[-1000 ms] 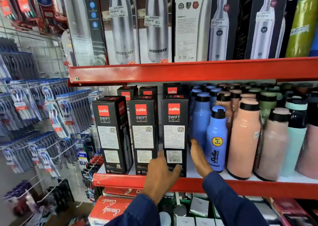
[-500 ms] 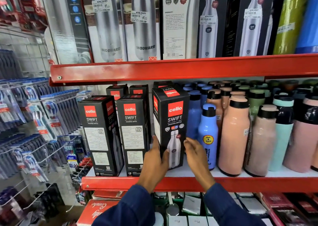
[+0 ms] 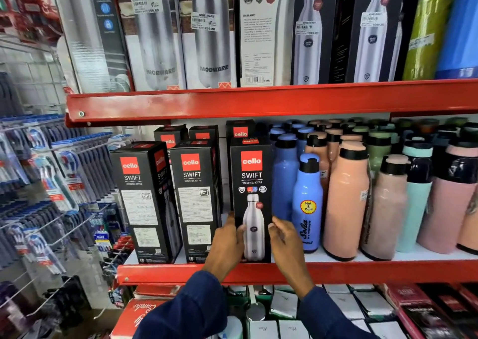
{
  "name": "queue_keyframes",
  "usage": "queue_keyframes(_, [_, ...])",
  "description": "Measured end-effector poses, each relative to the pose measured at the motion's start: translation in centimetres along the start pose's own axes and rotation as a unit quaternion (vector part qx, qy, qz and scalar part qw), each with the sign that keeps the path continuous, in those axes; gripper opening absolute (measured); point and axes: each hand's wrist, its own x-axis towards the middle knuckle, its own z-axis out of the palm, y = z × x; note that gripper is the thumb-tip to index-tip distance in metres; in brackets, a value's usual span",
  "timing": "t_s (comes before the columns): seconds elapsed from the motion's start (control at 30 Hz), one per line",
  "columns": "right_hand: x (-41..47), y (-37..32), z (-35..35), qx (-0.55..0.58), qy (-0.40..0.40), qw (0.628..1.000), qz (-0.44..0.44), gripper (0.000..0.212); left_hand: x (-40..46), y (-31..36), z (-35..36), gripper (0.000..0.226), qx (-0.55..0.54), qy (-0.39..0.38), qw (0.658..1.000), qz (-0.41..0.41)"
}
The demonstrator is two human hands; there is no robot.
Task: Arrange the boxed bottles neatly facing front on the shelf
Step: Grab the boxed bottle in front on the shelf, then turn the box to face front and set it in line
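Three black Cello Swift boxes stand in the front row of the middle red shelf (image 3: pixel 388 271). The right box (image 3: pixel 251 178) shows its bottle picture to the front. My left hand (image 3: pixel 227 240) grips its lower left edge and my right hand (image 3: pixel 287 238) its lower right edge. The middle box (image 3: pixel 195 196) and the left box (image 3: pixel 141 199) show their printed label sides; the left one stands slightly turned. More Cello boxes (image 3: pixel 240 130) stand behind them.
Loose blue (image 3: pixel 307 204), peach (image 3: pixel 346 199), pink and mint bottles crowd the shelf right of the boxes. The upper shelf (image 3: pixel 258 101) carries tall boxed steel bottles. Toothbrush packs (image 3: pixel 51 178) hang on hooks at left. Boxes fill the shelf below.
The right box has been turned from its label side to its picture side and set square at the shelf front. Both hands stayed on it, now gripping its lower edges.
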Motion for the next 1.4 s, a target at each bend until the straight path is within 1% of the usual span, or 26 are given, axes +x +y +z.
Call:
queue_keyframes(0.13, [-0.1, -0.1, 0.0, 0.004, -0.001, 1.000, 0.006, 0.034, -0.5, 0.4, -0.5, 0.048, 0.009, -0.019, 1.000, -0.004])
queue_keyframes(0.23, [-0.8, -0.4, -0.3, 0.038, 0.003, 0.999, 0.016, 0.039, -1.4, 1.0, -1.3, 0.056, 0.016, -0.024, 1.000, -0.007])
queue_keyframes(0.27, [-1.2, -0.6, -0.4, 0.047, 0.022, 0.999, 0.012, 0.039, -1.9, 1.2, -1.8, 0.056, 0.018, -0.023, 1.000, -0.002])
queue_keyframes(0.33, [-2.2, -1.2, -0.6, 0.068, 0.081, 0.994, -0.014, 0.036, -3.1, 1.2, -3.1, 0.042, 0.031, -0.015, 0.999, 0.016])
queue_keyframes(0.4, [-3.5, -2.3, -0.6, 0.090, 0.109, 0.989, -0.042, 0.033, -4.6, 0.9, -4.8, 0.034, 0.051, 0.022, 0.998, 0.030])
queue_keyframes(0.43, [-4.0, -2.9, -0.3, 0.100, 0.101, 0.989, -0.052, 0.030, -5.1, 0.6, -5.8, 0.034, 0.063, 0.053, 0.996, 0.033])
queue_keyframes(0.47, [-4.5, -3.5, 0.1, 0.110, 0.075, 0.989, -0.058, 0.029, -5.5, 0.3, -6.9, 0.036, 0.075, 0.085, 0.993, 0.029])
queue_keyframes(0.53, [-5.2, -4.4, 1.4, 0.119, -0.015, 0.992, -0.047, 0.028, -5.5, -0.6, -8.8, 0.039, 0.116, 0.133, 0.984, 0.008])
queue_keyframes(0.6, [-5.7, -5.1, 3.3, 0.108, -0.108, 0.988, -0.017, 0.035, -4.9, -1.4, -10.2, 0.037, 0.174, 0.148, 0.973, -0.020])
queue_keyframes(0.67, [-5.8, -5.3, 5.2, 0.089, -0.152, 0.984, 0.004, 0.043, -4.5, -2.0, -10.6, 0.039, 0.199, 0.140, 0.969, -0.047])
queue_keyframes(0.73, [-5.7, -5.7, 6.6, 0.094, -0.167, 0.981, 0.019, 0.047, -4.3, -2.4, -10.4, 0.047, 0.181, 0.126, 0.974, -0.058])
queue_keyframes(0.8, [-5.3, -6.2, 7.6, 0.117, -0.168, 0.978, 0.035, 0.048, -4.0, -2.8, -9.9, 0.061, 0.149, 0.112, 0.981, -0.063])
queue_keyframes(0.93, [-4.9, -7.3, 8.1, 0.154, -0.154, 0.976, 0.024, 0.042, -3.6, -3.2, -9.0, 0.073, 0.053, 0.101, 0.992, -0.047])
queue_keyframes(1.13, [-5.2, -7.1, 8.2, 0.194, -0.139, 0.970, 0.031, 0.048, -4.1, -4.1, -9.1, 0.093, -0.009, 0.137, 0.990, -0.024])
queue_keyframes(1.23, [-5.6, -7.9, 8.0, 0.214, -0.134, 0.967, 0.018, 0.054, -4.4, -4.1, -9.4, 0.102, -0.046, 0.173, 0.984, -0.005])
queue_keyframes(1.33, [-6.0, -8.9, 7.5, 0.234, -0.122, 0.965, -0.013, 0.050, -4.6, -3.8, -9.9, 0.107, -0.079, 0.195, 0.978, 0.000])
queue_keyframes(1.4, [-6.2, -9.5, 6.9, 0.218, -0.115, 0.968, -0.035, 0.046, -4.7, -3.9, -10.3, 0.103, -0.110, 0.208, 0.972, -0.003])
